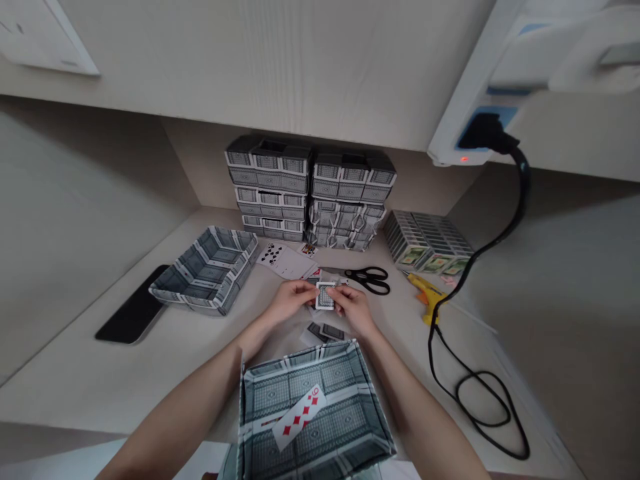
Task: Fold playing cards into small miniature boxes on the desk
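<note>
My left hand [290,300] and my right hand [354,308] meet over the middle of the desk, both pinching one small folded playing card [325,295] that shows its grey patterned back. Just below my hands lie a few loose folded cards [325,331]. Nearest to me stands a tray made of cards [260,427], with a red diamonds card [299,417] lying face up inside it. Face-up cards [286,260] are spread just beyond my hands.
A second card tray [210,267] sits at the left beside a black phone [134,312]. Stacks of card boxes [307,193] line the back wall, card rows [427,240] at right. Black scissors [369,279], a yellow glue gun [425,293] and its black cable [475,400] lie at the right.
</note>
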Demonstrator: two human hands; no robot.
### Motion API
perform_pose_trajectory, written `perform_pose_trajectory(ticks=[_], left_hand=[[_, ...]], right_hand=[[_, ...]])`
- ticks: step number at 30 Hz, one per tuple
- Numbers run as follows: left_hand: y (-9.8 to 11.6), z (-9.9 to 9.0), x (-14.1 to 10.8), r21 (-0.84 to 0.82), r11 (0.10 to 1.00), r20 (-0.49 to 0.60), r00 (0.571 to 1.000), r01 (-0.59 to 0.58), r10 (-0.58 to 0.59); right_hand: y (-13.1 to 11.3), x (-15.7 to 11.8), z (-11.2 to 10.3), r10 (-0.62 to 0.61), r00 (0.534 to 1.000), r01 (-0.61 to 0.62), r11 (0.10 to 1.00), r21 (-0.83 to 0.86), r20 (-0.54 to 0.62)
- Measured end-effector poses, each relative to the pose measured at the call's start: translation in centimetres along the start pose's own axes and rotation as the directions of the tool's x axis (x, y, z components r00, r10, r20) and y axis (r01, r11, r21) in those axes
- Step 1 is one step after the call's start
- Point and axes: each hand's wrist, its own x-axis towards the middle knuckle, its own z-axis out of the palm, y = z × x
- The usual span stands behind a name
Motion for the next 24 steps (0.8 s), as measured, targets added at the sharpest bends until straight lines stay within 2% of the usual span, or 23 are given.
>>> perform_pose_trajectory(ticks=[24], left_hand=[[-0.09,0.09,0.04,-0.019,1.000,0.021,1.000,-0.009,0.009]], right_hand=[[0.06,0.05,0.04,0.030,1.000,-0.029,0.999,0.041,-0.008]])
